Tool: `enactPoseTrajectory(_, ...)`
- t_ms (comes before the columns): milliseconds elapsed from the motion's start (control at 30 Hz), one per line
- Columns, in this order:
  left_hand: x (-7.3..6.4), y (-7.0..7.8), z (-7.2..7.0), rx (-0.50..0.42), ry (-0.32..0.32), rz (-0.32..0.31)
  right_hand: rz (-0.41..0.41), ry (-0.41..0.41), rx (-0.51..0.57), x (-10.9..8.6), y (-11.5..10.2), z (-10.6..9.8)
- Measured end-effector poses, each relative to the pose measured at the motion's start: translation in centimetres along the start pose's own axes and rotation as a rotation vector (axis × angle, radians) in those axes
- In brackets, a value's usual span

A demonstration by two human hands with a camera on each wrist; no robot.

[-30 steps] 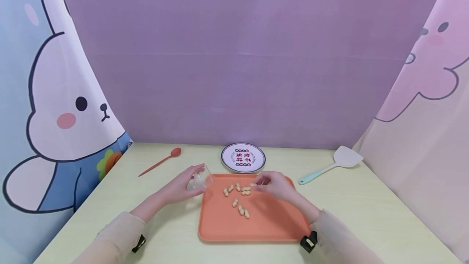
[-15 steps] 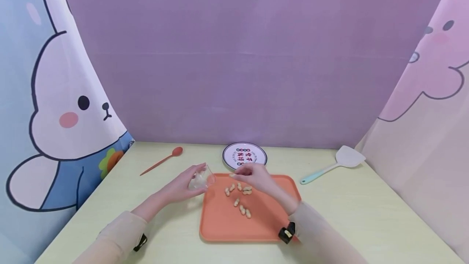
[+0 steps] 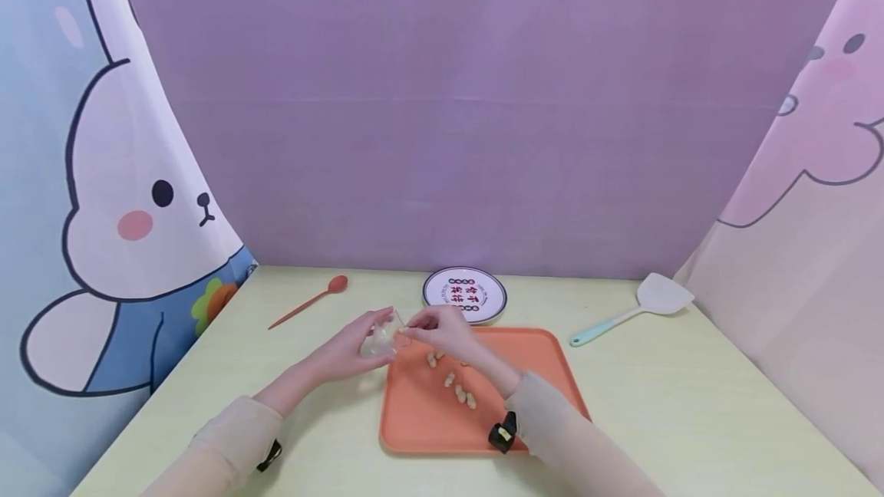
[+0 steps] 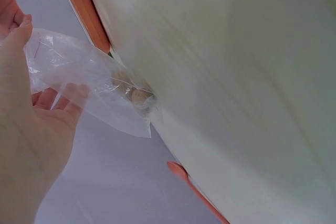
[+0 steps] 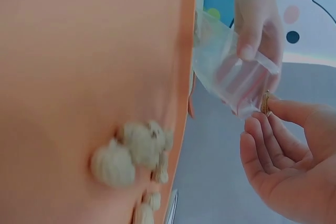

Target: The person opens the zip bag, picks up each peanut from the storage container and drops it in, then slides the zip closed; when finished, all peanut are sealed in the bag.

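Note:
My left hand holds a clear plastic bag by its top, just past the left edge of the orange tray. Thumb and fingers keep the bag's mouth spread. Several peanuts lie in the bottom of the bag. Between thumb and fingertips my right hand pinches a peanut, right at the bag's mouth. More loose peanuts lie on the tray, some hidden under the right hand and forearm in the head view.
Behind the tray stands a white plate with a dark rim and red lettering. A red spoon lies at the back left, a spatula with a mint handle at the right. A purple cloth closes off the back of the table.
The right hand has moved left from over the tray's peanuts to the bag's mouth, carrying a peanut. The left hand has stayed nearly still with the bag.

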State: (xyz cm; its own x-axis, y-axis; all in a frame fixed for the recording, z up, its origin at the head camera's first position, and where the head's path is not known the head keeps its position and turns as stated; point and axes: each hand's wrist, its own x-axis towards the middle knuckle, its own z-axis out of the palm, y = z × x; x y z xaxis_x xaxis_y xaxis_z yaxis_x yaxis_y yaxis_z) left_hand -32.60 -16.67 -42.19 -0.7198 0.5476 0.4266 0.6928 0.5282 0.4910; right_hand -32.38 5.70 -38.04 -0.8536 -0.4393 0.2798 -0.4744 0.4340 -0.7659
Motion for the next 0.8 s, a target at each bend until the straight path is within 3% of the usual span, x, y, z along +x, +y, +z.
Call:
enactPoseTrajectory(233,0.1,0.1,0.1,-0.008,0.0,0.014,0.042,-0.011,-0.024,0.5,-0.4,0.7)
enactPoseTrajectory(800,0.1,0.5,0.0,-0.002,-0.022,-0.023,-0.029,-0.006,0.01,-0.8,0.0,-0.7)
